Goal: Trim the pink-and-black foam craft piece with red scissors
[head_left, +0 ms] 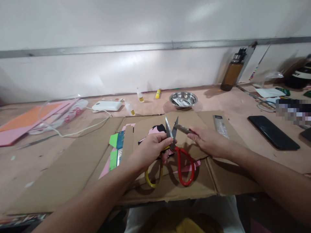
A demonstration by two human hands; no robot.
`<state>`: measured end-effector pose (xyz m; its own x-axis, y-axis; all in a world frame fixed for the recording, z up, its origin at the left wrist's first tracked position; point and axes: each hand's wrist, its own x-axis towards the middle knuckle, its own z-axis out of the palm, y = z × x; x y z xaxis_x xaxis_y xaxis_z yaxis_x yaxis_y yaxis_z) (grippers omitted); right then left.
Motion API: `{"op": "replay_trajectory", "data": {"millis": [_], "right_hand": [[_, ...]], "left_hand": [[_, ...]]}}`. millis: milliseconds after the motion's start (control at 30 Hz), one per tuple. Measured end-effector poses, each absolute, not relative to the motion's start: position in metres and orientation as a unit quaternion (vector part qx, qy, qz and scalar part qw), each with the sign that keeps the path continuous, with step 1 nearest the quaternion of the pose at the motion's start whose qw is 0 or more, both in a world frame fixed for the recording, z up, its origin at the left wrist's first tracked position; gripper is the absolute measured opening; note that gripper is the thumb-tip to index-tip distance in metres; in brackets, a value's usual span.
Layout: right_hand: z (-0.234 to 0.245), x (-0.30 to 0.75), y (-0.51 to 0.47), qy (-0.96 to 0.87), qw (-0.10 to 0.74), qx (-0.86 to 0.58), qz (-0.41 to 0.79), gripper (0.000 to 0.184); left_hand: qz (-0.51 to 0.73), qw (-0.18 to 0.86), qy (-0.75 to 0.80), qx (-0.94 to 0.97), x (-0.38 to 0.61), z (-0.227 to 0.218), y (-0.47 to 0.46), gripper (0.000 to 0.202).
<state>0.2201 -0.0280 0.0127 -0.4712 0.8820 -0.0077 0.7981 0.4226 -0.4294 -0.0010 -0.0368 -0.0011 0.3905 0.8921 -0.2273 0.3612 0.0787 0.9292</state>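
Observation:
My left hand (162, 144) is closed around the pivot area of a pair of scissors (186, 184), which has one red and one yellow handle loop. The blades stand spread apart, pointing away from me. In my right hand (202, 139) is a slim metal tool (182, 128), possibly a cutter knife. Its front end meets or nearly meets the right-hand scissor blade; contact is not certain. Under my left hand lies a pink and black cutout (157, 128), partly hidden, on a cardboard sheet (80, 161).
Behind the cardboard are a steel bowl (183, 99) holding small pieces, a yellow glue stick (157, 94), small glue bottles (140, 96) and a white device (107, 105) with a cable. To the right lie a metal strip (220, 126) and a black phone (273, 132). An amber bottle (232, 72) stands behind.

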Motion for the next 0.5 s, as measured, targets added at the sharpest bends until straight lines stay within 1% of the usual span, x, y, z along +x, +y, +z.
{"op": "replay_trajectory", "data": {"millis": [67,200,367,500], "right_hand": [[0.0138,0.2202,-0.0273,-0.825,0.093,-0.506,0.232,0.027],[0.0135,0.2226,-0.0252,-0.814,0.136,-0.534,0.185,0.029],[0.0113,0.2244,-0.0253,-0.821,0.117,-0.515,0.218,0.028],[0.0131,0.2256,-0.0239,-0.816,0.14,-0.528,0.191,0.028]], "left_hand": [[0.245,0.542,0.492,0.635,-0.0009,-0.0007,-0.0371,0.032],[0.236,0.538,0.494,0.641,-0.0017,0.0,-0.0375,0.033],[0.228,0.53,0.5,0.646,-0.002,0.001,-0.0374,0.034],[0.233,0.541,0.503,0.633,-0.0009,0.0045,-0.0384,0.033]]}}
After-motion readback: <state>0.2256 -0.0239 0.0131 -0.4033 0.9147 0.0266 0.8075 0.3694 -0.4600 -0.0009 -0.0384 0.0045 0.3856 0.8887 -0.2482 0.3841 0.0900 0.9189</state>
